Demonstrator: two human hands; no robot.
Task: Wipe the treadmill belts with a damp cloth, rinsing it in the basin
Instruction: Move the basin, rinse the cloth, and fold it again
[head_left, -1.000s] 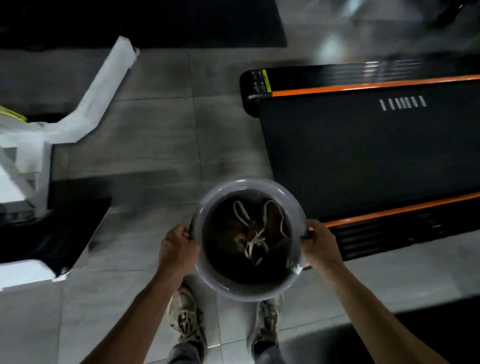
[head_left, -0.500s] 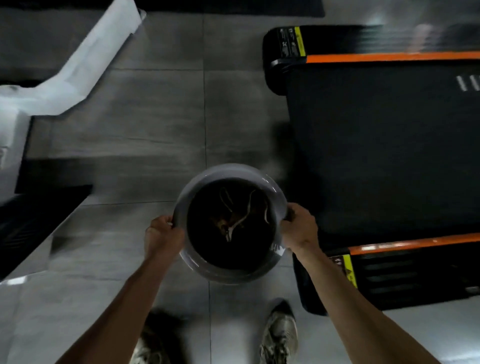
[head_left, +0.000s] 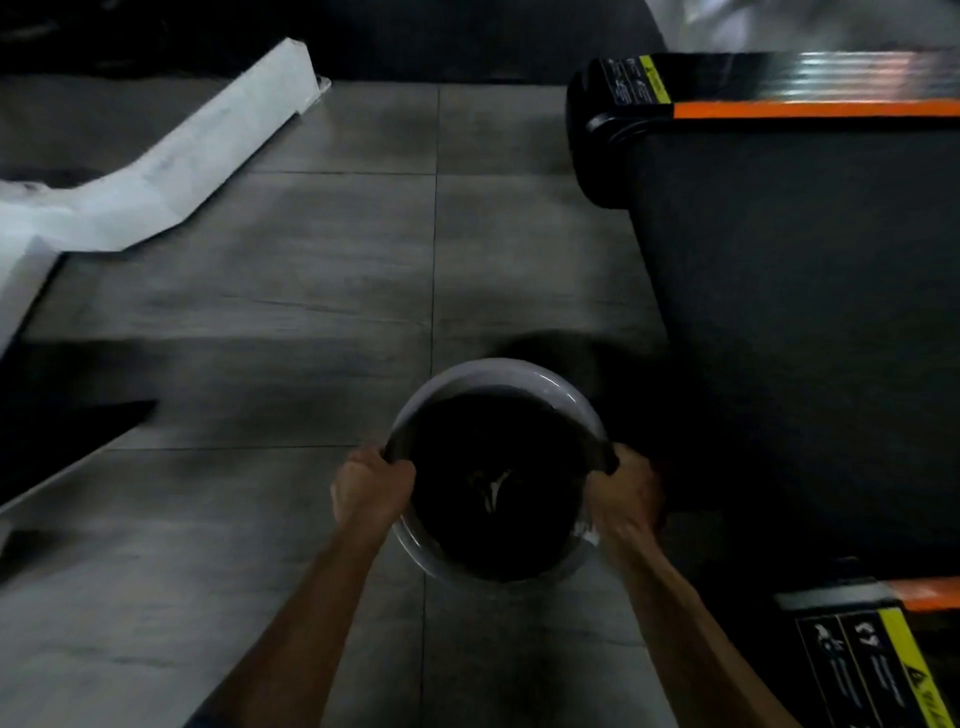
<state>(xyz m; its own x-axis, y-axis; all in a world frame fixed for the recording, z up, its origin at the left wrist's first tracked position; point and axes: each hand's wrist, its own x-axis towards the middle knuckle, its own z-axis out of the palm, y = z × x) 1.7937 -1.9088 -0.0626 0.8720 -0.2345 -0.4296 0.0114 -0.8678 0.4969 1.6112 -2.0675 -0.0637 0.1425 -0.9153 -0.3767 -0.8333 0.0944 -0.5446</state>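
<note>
The left hand (head_left: 371, 488) was curled over the left edge of the basin (head_left: 493, 376), fingers hooked on the rim, and the right hand (head_left: 623, 493) clasped the opposite edge in the same way, so each grip was clenched on the basin and both forearms reached forward from the bottom of the view. The basin, round and pale grey, sat between the two hands above the floor (head_left: 311, 312); whether it touched the tiles could not be told. Its inside was very dark, and a pale streak near the middle may have been the cloth (head_left: 493, 488), too dim to make out properly. Just to the right of the basin lay the black treadmill belt (head_left: 805, 312), bordered at its far side by an orange stripe (head_left: 810, 110) and a black end cap carrying a yellow warning label (head_left: 653, 80). A second yellow label (head_left: 904, 670) showed at the lower right. Well apart, at the upper left, a white angled frame (head_left: 171, 171) rested on the grey tiles.
</note>
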